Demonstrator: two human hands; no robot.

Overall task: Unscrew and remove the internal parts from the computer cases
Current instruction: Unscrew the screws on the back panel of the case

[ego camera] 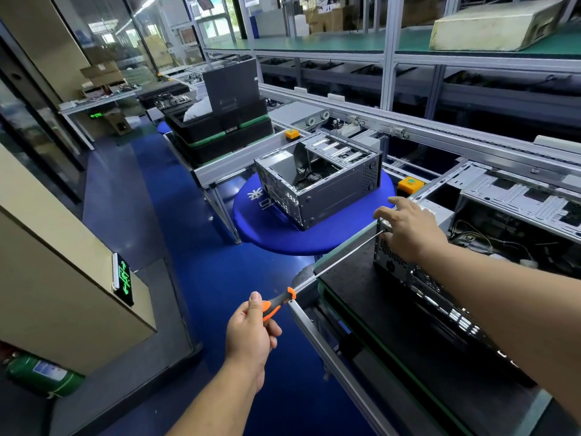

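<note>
Head view of a case-stripping station. The left hand [251,325] grips the orange-and-black handle of a long screwdriver [330,265], whose thin shaft runs up and to the right until its tip meets the upper far corner of the rear panel of the computer case [440,297] lying on the dark mat of the desk [352,287] at right. The right hand [405,228] rests on that corner with fingers spread and loosely bent, steadying the case beside the tip; it holds nothing. A second, already opened case [317,180] sits on a blue round stool [283,237] farther off, to the left of the first case. Risks, as judged from this pose: the shaft is long and held only at its far end, so a slight tilt may let the tip ride out of the screw head, rounding it or skidding toward the fingers [385,212] just beside it. A freed screw may drop off the near desk edge to the blue floor [188,247]. Whether the tip is properly seated cannot be told here.
</note>
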